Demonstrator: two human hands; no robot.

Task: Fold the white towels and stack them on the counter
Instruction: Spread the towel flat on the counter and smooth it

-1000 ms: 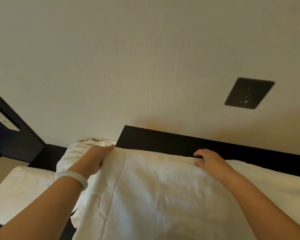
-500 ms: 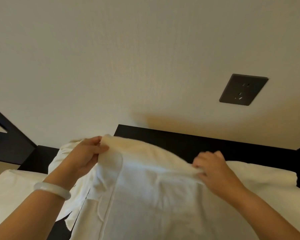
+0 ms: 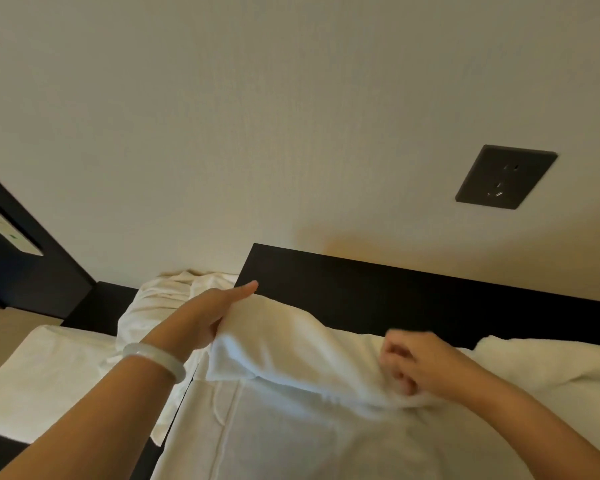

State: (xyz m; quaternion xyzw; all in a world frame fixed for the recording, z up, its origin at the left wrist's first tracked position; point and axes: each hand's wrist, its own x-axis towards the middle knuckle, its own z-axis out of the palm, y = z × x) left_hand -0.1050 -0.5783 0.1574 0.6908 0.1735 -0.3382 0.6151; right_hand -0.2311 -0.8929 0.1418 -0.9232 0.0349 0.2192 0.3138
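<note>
Mid-fold: towel lies spread on counter. Left hand grips its far edge, lifted clear of counter. Right hand, blurred, apparently pinches same edge, lower over counter, so fold lands square.

The head camera looks forward and slightly down, close over the counter, wall filling the upper frame.

Dim warm light, blurred right hand, wide-angle edge distortion.
</note>
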